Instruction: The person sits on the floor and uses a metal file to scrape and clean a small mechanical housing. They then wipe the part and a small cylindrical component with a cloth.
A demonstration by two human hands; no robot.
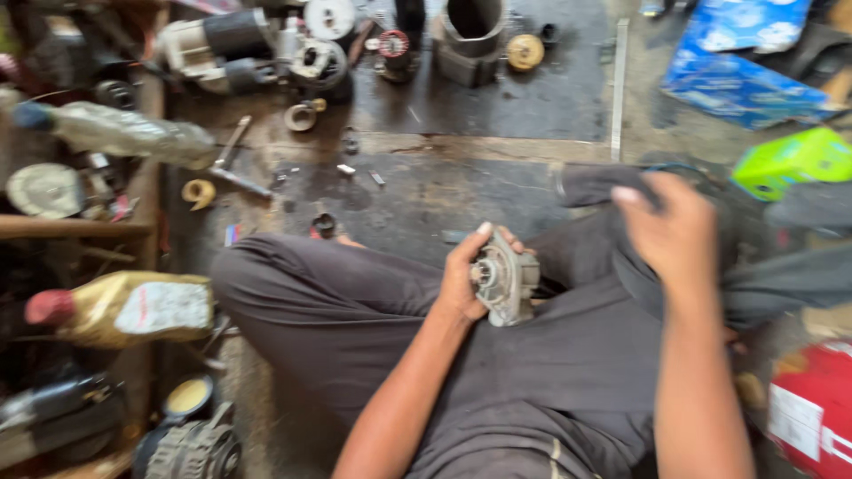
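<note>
My left hand (466, 277) grips a grey metal motor housing part (508, 282) over my lap, thumb on top of it. My right hand (676, 232) is blurred, raised to the right of the part, and its fingers touch a dark grey cloth (593, 184) that stretches across my right knee. I sit cross-legged in dark trousers (355, 310) on a stained concrete floor.
Motor bodies and round metal parts (257, 49) lie at the far edge. A clear plastic bottle (124, 133) and a yellow oil bottle with a red cap (133, 308) lie left. Blue boxes (737, 53), a green box (794, 160) and a red container (812, 408) are right.
</note>
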